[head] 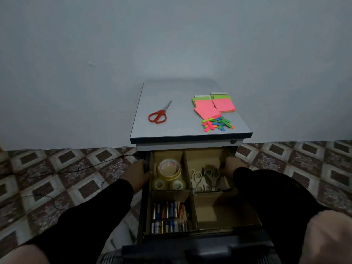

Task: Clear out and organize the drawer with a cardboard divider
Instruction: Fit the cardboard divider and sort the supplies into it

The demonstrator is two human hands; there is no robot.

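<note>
Drawer [144,197] pulled out of cabinet [190,137], cardboard divider [190,189] inside. Left hand [136,173] gripping left side, right hand [229,167] on right side, grip unclear. Next, probably: sticky notes [213,107] into empty box.

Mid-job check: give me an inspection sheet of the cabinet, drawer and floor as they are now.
Surface: grey cabinet top, with items left and right.
Job's things: open drawer with cardboard divider; tape rolls far left compartment, batteries near left, pale scissors far right, near right compartment holds nothing visible.
Clutter: red scissors, sticky note pads and loose coloured strips on the cabinet top.
Hands: left hand grips the drawer's left side; right hand is at its right side, fingers hidden.
Cables: thin dark wire on the floor, left.
Surroundings: plain wall, patterned tile floor.
</note>
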